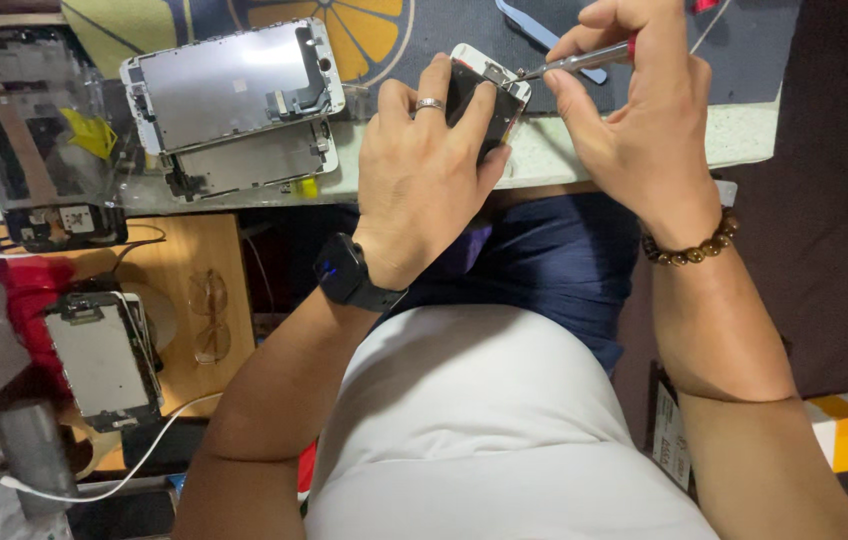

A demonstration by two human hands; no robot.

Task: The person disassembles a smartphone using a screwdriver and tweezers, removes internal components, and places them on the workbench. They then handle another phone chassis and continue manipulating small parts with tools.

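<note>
Overhead view of a seated person at a pale desk (744, 135), described from largest item to smallest. Two detached phone screen panels (234, 85) lie stacked, metal backs up, on the desk to the left of the hands; a third screen panel (102, 360) rests on a wooden surface lower left, beside a pair of clear glasses (208, 315). The left hand (424, 170), with a black wristwatch (349, 272) and a ring, lies palm-down over a white-framed phone part (489, 85) at the desk's near edge, its grip clenched on the part with fingers pressing the dark face. The part thus sits directly under and partly beyond the left fingertips. The right hand (624, 110), with a brown bead bracelet (694, 245) at the wrist, has its grip grasping a slim screwdriver (584, 60) with a metal shaft and red handle, pinched between thumb and fingers. The tool tip touches the upper right corner of the phone part, just beside the left index finger.
</note>
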